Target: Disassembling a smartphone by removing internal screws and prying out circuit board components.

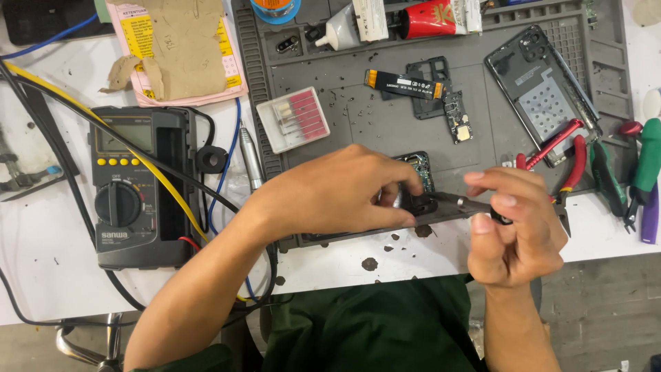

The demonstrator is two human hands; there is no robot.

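My left hand (337,193) lies over a dark opened phone (421,172) at the front edge of a grey work mat (385,127), fingers pressing it down. My right hand (513,227) pinches a thin metal tool (458,202), tweezers by the look of it, whose tip reaches into the phone's body near the left fingertips. Most of the phone is hidden under the left hand. A circuit board shows at its far end.
A phone back frame (544,93), a flex cable (403,84), a small board (458,124) and a clear box of bits (294,118) lie on the mat. Red-handled cutters (568,162), green pliers (644,165), a multimeter (134,186) with cables, glue tubes (430,18).
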